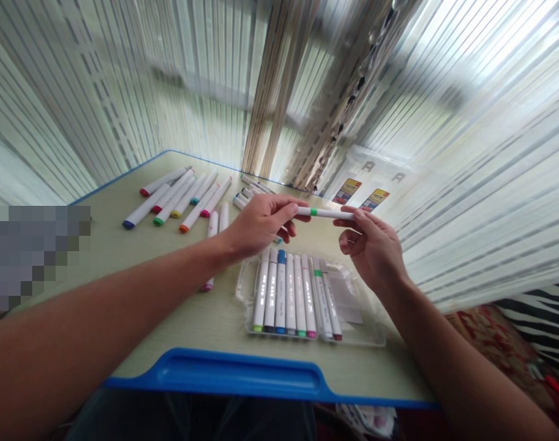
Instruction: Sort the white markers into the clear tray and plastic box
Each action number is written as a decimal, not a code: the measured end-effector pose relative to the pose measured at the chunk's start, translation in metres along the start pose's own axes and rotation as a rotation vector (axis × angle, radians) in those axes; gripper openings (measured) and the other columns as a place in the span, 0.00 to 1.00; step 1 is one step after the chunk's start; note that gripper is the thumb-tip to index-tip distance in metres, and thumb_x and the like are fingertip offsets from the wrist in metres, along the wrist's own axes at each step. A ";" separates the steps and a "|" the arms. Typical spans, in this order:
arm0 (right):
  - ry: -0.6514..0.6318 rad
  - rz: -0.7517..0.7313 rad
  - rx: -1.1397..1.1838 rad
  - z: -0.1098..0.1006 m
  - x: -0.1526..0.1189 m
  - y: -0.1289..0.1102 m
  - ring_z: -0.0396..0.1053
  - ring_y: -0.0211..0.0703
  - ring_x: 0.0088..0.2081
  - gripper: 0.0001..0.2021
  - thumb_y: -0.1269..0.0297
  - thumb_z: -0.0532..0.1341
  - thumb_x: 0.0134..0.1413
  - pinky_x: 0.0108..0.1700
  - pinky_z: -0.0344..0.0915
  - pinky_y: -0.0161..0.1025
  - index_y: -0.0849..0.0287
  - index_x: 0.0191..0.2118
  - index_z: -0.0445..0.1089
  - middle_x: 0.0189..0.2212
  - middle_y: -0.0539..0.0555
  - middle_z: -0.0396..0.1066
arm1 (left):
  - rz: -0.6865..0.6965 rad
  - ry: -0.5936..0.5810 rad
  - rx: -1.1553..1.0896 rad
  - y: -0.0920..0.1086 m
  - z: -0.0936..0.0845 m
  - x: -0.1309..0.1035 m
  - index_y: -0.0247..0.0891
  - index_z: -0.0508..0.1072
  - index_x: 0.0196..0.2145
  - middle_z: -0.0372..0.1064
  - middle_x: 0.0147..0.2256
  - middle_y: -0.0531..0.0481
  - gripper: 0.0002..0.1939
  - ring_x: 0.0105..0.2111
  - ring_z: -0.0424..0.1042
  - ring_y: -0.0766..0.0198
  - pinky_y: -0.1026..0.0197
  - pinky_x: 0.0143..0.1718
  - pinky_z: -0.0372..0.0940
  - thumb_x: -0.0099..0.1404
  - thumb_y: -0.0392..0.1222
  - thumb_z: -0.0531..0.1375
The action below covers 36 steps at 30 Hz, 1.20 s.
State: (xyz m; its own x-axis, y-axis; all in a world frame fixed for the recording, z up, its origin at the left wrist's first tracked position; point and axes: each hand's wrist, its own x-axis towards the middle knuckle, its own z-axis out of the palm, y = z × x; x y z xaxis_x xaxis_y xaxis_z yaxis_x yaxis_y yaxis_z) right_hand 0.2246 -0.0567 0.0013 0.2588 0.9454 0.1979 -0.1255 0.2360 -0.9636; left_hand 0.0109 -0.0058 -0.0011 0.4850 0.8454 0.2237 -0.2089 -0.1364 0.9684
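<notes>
A white marker with a green band (327,213) is held level above the table between my two hands. My left hand (267,223) pinches its left end with thumb and fingers. At the other end, the fingers of my right hand (373,242) close on the marker's tip. Below them lies a clear plastic case (371,334) with several white markers (291,300) side by side in it; its right part shows bare plastic. Their coloured ends, among them lime, blue, green, pink and dark red, face me.
Several loose white markers (169,199) with coloured ends lie on the table's left and back. Another clear case (375,171) with labels stands at the back right. A blue tray (237,373) edges the table's front. String curtains (206,92) hang behind.
</notes>
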 end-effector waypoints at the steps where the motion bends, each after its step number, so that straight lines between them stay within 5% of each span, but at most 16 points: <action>1: 0.003 0.000 -0.001 0.000 0.000 0.000 0.67 0.33 0.17 0.09 0.61 0.67 0.56 0.16 0.61 0.32 0.61 0.39 0.79 0.29 0.54 0.79 | 0.005 0.002 0.026 0.000 0.000 0.000 0.28 0.79 0.46 0.78 0.35 0.43 0.12 0.25 0.71 0.70 0.65 0.26 0.69 0.72 0.35 0.57; 14: -0.072 -0.028 -0.124 0.004 -0.006 0.001 0.67 0.32 0.17 0.10 0.61 0.75 0.48 0.17 0.61 0.31 0.60 0.33 0.79 0.25 0.52 0.77 | 0.055 0.032 0.195 -0.002 -0.003 0.000 0.30 0.78 0.39 0.74 0.29 0.49 0.06 0.23 0.68 0.72 0.67 0.24 0.67 0.65 0.33 0.64; 28: -0.162 -0.066 -0.439 0.009 -0.016 0.001 0.65 0.34 0.16 0.17 0.55 0.80 0.36 0.17 0.61 0.32 0.62 0.29 0.80 0.16 0.49 0.70 | 0.156 -0.108 0.408 -0.004 0.003 -0.007 0.31 0.79 0.34 0.74 0.27 0.47 0.12 0.26 0.71 0.67 0.66 0.25 0.62 0.62 0.44 0.68; 36: -0.169 -0.052 -0.342 0.007 -0.014 0.003 0.62 0.33 0.16 0.14 0.56 0.77 0.43 0.18 0.58 0.32 0.61 0.30 0.79 0.17 0.49 0.71 | 0.152 -0.081 0.411 -0.004 0.002 -0.006 0.31 0.80 0.37 0.75 0.28 0.47 0.13 0.24 0.68 0.69 0.67 0.22 0.59 0.64 0.46 0.67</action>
State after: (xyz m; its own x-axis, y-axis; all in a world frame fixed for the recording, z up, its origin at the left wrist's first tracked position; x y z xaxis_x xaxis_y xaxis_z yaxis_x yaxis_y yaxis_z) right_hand 0.2144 -0.0674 -0.0030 0.0914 0.9647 0.2471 0.2181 0.2228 -0.9502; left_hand 0.0108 -0.0118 -0.0057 0.5430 0.7590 0.3593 0.0638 -0.4639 0.8836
